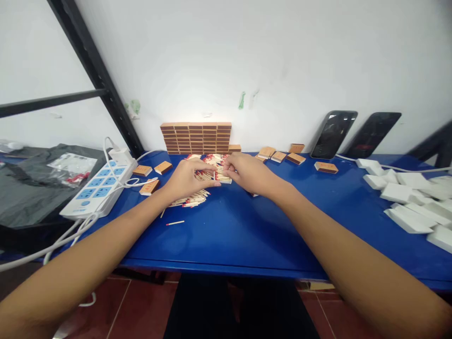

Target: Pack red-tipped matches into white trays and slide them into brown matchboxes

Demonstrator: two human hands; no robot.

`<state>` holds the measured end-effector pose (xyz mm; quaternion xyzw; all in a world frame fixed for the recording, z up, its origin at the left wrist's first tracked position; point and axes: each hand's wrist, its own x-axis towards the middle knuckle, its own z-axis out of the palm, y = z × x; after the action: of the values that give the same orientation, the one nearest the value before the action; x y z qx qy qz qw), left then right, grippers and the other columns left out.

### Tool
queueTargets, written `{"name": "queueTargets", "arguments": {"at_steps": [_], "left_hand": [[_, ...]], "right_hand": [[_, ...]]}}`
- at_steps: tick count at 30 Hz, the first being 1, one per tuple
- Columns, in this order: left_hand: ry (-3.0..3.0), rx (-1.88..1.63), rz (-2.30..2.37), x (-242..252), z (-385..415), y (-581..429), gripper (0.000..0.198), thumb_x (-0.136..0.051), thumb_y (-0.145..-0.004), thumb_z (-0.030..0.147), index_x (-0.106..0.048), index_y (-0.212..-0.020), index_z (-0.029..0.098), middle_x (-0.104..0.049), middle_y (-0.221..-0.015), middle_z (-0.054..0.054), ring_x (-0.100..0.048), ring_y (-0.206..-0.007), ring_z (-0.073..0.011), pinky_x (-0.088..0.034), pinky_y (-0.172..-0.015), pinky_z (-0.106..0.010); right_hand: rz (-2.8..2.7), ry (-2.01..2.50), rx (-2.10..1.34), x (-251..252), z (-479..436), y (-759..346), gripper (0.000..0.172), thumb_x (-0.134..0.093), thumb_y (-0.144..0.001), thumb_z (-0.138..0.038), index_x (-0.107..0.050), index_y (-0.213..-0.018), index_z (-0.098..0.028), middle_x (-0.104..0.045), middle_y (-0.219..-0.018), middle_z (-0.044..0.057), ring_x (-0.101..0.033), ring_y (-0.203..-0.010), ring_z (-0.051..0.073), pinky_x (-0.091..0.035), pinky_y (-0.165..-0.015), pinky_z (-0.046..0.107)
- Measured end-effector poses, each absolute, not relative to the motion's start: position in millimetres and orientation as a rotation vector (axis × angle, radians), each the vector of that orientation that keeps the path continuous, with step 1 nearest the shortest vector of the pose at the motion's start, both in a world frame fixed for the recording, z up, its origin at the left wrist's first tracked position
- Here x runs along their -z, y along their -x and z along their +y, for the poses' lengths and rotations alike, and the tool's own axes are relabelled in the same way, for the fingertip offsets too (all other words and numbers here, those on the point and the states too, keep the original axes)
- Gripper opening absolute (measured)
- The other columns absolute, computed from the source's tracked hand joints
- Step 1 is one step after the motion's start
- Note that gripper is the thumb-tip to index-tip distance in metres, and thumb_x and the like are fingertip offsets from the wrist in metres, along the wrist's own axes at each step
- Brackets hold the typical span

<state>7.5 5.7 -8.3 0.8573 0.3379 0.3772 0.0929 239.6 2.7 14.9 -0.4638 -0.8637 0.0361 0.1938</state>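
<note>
Over a heap of red-tipped matches [190, 200] on the blue table, my left hand [187, 179] curls its thumb and fingers round the left end of a small white matchbox tray [226, 181]. Matches lie in and behind this tray. My right hand [243, 170] is at the tray's right end, its thumb and fingertips pinched together. Whatever is between those fingertips is too small to make out. Just behind both hands stands a stacked wall of brown matchboxes [196, 138]. One loose match [175, 222] lies in front of the heap.
Loose matchboxes [149, 187] lie left of the heap, and several more [295, 158] lie to the right. A white power strip [100, 186] with cables is at left. Two phones [334, 135] lean on the wall. White empty trays [409, 200] are piled at right.
</note>
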Motion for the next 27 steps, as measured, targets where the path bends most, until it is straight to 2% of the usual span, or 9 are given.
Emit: {"name": "queueTargets", "arguments": {"at_steps": [6, 10, 13, 16, 19, 22, 27], "left_hand": [[-2.53, -1.139, 1.012, 9, 8, -6, 0.042, -0.092, -0.076, 0.05, -0.084, -0.107, 0.023, -0.083, -0.103, -0.006, -0.075, -0.087, -0.0229, -0.056, -0.079, -0.031], [-2.571, -1.108, 1.047, 8, 9, -6, 0.035, -0.087, -0.082, 0.047, -0.084, -0.109, 0.025, -0.084, -0.1, -0.004, -0.073, -0.084, -0.0218, -0.053, -0.075, -0.031], [-2.584, -1.095, 1.079, 8, 11, -5, 0.025, -0.081, -0.086, 0.034, -0.084, -0.109, 0.024, -0.083, -0.102, -0.003, -0.074, -0.089, -0.0225, -0.054, -0.079, -0.033], [-2.559, -1.108, 1.15, 8, 13, -3, 0.023, -0.077, -0.085, 0.024, -0.084, -0.107, 0.022, -0.083, -0.101, -0.004, -0.074, -0.092, -0.0232, -0.056, -0.083, -0.034], [-2.544, -1.118, 1.173, 9, 15, -2, 0.025, -0.084, -0.083, 0.034, -0.084, -0.105, 0.023, -0.082, -0.097, -0.005, -0.074, -0.088, -0.0229, -0.056, -0.082, -0.034], [-2.559, -1.126, 1.134, 12, 16, -4, 0.036, -0.09, -0.079, 0.046, -0.083, -0.106, 0.022, -0.083, -0.1, -0.005, -0.074, -0.089, -0.0234, -0.057, -0.082, -0.034], [-2.623, -1.118, 1.089, 16, 17, -7, 0.037, -0.089, -0.079, 0.051, -0.083, -0.101, 0.023, -0.083, -0.097, -0.004, -0.074, -0.087, -0.0237, -0.056, -0.08, -0.035]], "right_hand": [[-2.433, 1.258, -0.009, -15, 1, -239, 0.01, -0.058, -0.101, -0.02, -0.065, -0.094, -0.017, -0.068, -0.1, 0.009, -0.06, -0.088, 0.021, -0.035, -0.073, 0.03], [-2.359, 1.105, -0.087, -17, -9, -229, 0.01, -0.059, -0.1, -0.018, -0.065, -0.091, -0.017, -0.067, -0.092, 0.007, -0.057, -0.083, 0.019, -0.035, -0.072, 0.03], [-2.367, 0.944, -0.228, -10, -22, -215, 0.012, -0.06, -0.096, -0.013, -0.064, -0.086, -0.018, -0.065, -0.082, 0.003, -0.055, -0.078, 0.017, -0.036, -0.071, 0.029], [-2.393, 0.8, -0.4, 1, -38, -199, 0.01, -0.063, -0.095, -0.014, -0.066, -0.086, -0.018, -0.063, -0.076, 0.0, -0.056, -0.077, 0.015, -0.038, -0.072, 0.028], [-2.415, 0.737, -0.548, 10, -55, -186, 0.006, -0.07, -0.095, -0.023, -0.07, -0.095, -0.018, -0.066, -0.086, 0.001, -0.058, -0.082, 0.015, -0.042, -0.075, 0.028], [-2.435, 0.752, -0.65, 14, -67, -174, 0.018, -0.075, -0.094, -0.033, -0.071, -0.105, -0.019, -0.068, -0.101, 0.004, -0.061, -0.086, 0.016, -0.044, -0.076, 0.029], [-2.535, 0.749, -0.616, 18, -74, -161, 0.006, -0.068, -0.099, -0.023, -0.069, -0.096, -0.018, -0.066, -0.102, 0.004, -0.061, -0.085, 0.015, -0.042, -0.074, 0.029]]}}
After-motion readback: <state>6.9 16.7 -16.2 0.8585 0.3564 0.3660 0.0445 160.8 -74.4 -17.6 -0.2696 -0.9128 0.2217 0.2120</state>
